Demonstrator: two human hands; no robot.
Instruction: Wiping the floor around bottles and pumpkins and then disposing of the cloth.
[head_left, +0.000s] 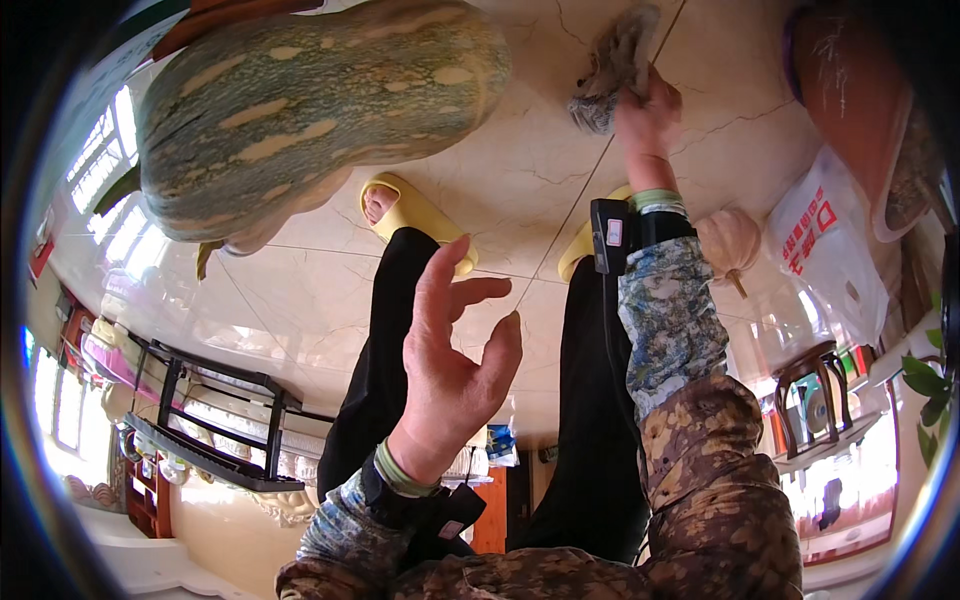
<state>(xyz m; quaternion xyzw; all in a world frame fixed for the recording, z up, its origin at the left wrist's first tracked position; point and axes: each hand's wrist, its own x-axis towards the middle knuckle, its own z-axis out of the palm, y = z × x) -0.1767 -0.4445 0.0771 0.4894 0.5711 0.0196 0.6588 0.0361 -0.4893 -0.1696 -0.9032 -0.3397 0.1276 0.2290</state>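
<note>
My right hand (651, 116) is closed around a greyish bunched cloth (616, 64), low over the tiled floor (547, 202). Folds of the cloth spread out beyond my fingers. Above my left leg, my left hand (454, 360) hangs in the air with thumb and fingers apart and nothing between them. A large mottled green pumpkin (322, 105) lies on the floor ahead to the left, its stem pointing left. Part of a paler pumpkin (259, 236) shows from under or behind it. My feet wear yellow slippers (420, 217).
A small pale pumpkin (731, 240) sits right of my right forearm. Beside it are a white plastic bag (821, 240) bearing red writing and a brown pot (847, 105). Behind stand a black metal frame (217, 420), a dark wooden stool (806, 382) and a leafy plant (922, 382).
</note>
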